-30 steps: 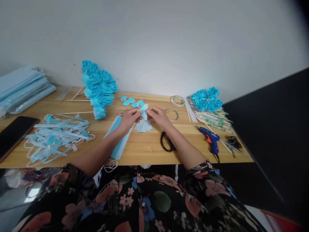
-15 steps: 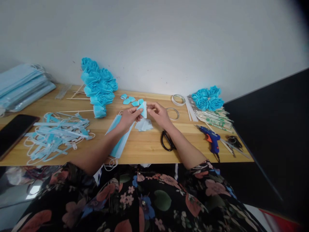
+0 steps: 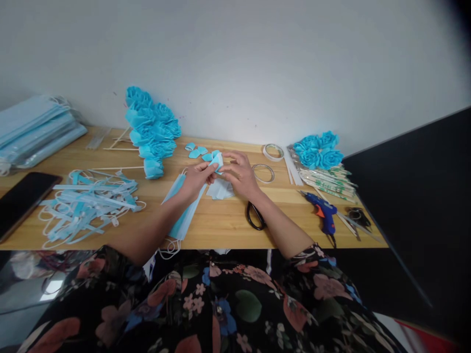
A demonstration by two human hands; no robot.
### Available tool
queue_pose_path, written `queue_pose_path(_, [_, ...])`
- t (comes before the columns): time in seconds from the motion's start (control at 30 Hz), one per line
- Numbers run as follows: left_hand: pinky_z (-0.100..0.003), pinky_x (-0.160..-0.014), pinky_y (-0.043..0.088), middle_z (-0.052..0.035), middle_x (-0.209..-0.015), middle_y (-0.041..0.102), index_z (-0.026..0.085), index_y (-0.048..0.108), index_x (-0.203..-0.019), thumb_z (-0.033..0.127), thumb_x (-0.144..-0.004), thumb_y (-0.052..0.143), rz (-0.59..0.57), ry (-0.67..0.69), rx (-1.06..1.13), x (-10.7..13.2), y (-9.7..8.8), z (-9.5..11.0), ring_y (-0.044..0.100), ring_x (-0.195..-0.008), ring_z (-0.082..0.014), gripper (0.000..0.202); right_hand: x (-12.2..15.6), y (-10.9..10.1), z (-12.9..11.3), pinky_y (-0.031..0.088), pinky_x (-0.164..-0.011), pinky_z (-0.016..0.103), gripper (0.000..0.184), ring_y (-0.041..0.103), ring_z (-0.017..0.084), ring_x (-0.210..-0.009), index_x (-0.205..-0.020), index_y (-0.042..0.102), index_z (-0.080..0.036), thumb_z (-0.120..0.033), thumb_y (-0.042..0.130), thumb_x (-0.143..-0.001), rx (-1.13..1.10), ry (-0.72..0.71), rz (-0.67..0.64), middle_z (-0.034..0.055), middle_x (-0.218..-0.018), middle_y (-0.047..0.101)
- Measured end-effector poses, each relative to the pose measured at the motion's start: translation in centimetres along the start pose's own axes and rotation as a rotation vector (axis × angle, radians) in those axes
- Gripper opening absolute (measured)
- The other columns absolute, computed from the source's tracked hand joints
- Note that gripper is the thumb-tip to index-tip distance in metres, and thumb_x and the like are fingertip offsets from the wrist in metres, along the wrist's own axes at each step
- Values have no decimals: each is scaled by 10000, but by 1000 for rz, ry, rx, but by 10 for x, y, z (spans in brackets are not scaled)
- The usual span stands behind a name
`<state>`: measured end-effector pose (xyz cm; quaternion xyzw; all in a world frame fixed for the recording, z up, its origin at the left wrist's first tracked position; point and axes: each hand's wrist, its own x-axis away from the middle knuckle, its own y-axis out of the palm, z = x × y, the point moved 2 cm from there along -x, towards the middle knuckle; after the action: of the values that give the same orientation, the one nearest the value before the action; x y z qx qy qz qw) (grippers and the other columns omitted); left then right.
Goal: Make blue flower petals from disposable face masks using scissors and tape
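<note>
Between the thumb and fingers of my left hand [image 3: 196, 181] is a small blue-and-white piece of mask fabric [image 3: 219, 160], held above the table. My right hand [image 3: 242, 175] closes on its right edge with curled fingers; the exact fingertip contact is partly hidden. Just behind lie several cut blue petals [image 3: 202, 150]. A pile of pale fabric pieces [image 3: 221, 190] sits under my hands. A whole blue face mask [image 3: 187, 218] lies beneath my left forearm. Black scissor handles [image 3: 253, 216] show beside my right forearm, which covers the rest.
Blue fabric roses [image 3: 152, 130] on sticks stand back left; more roses [image 3: 318, 149] lie right. Mask strip scraps [image 3: 91, 206], a phone [image 3: 27, 203] and a mask stack [image 3: 37, 130] occupy the left. Tape rolls [image 3: 273, 152] and a blue glue gun [image 3: 322, 211] are to the right.
My right fingers have moved in over the piece's right edge, and its white border now looks folded or turned. My left hand stays nearly where it was.
</note>
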<state>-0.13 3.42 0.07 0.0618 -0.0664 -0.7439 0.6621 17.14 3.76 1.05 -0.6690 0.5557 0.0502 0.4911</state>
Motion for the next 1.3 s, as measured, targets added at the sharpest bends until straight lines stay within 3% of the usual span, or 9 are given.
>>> queue_pose_path(0.13, [-248, -531, 409, -2, -571, 591, 170, 627, -603, 540, -739, 747, -13, 62, -72, 2, 1, 3, 505, -515, -98, 412, -1, 0, -1, 429, -1092, 476, 153, 574, 247, -1227, -888, 732, -247, -383, 668, -910, -167, 173, 33, 65, -1281, 657])
queue_pose_path(0.27, [-250, -534, 404, 2, -549, 574, 179, 612, -576, 531, -757, 720, -19, 86, -124, 2, 1, 3, 498, -514, -101, 410, 0, 3, -2, 512, -912, 362, 244, 652, 201, -995, -862, 681, -218, -461, 680, -862, -407, 394, 7, 53, -1076, 710])
queue_pose_path(0.37, [-252, -534, 401, 2, -552, 573, 180, 604, -570, 526, -755, 715, -24, 87, -134, 2, 1, 2, 497, -515, -102, 407, 1, 5, -2, 496, -774, 304, 284, 619, 160, -797, -860, 661, -205, -484, 702, -821, -463, 490, 19, 16, -879, 694])
queue_pose_path(0.53, [-248, -536, 411, -2, -557, 581, 178, 610, -569, 516, -758, 711, -31, 88, -147, 4, 3, 4, 502, -518, -102, 400, 1, 6, 2, 449, -692, 266, 311, 555, 130, -723, -855, 647, -196, -487, 731, -782, -510, 517, 52, -6, -802, 650])
queue_pose_path(0.73, [-244, -533, 413, 0, -570, 588, 174, 620, -600, 511, -767, 707, -37, 95, -183, 4, 3, 5, 502, -521, -100, 385, -1, 7, 5, 418, -655, 255, 509, 526, 110, -674, -1170, 640, -190, -433, 758, -739, -633, 565, 10, -46, -760, 605])
queue_pose_path(1.03, [-244, -521, 413, 3, -554, 585, 177, 608, -603, 516, -748, 724, -40, 95, -191, 2, 3, 4, 505, -509, -102, 386, -1, 7, 2, 466, -725, 282, 446, 542, 119, -708, -1063, 703, -183, -506, 742, -756, -691, 597, -41, -27, -757, 603])
queue_pose_path(1.17, [-245, -527, 421, 0, -546, 582, 182, 615, -591, 523, -747, 737, -86, 69, -183, 3, 3, 5, 505, -515, -103, 395, -3, 2, 1, 489, -747, 288, 420, 554, 137, -751, -947, 721, -209, -592, 712, -774, -697, 605, -6, -5, -792, 632])
queue_pose_path(1.3, [-243, -511, 405, 5, -529, 570, 183, 604, -572, 537, -719, 755, -148, 28, -214, 3, 5, 1, 486, -498, -98, 413, -2, 0, 0, 456, -706, 280, 415, 529, 135, -723, -853, 692, -196, -587, 762, -735, -657, 586, -50, -13, -754, 604])
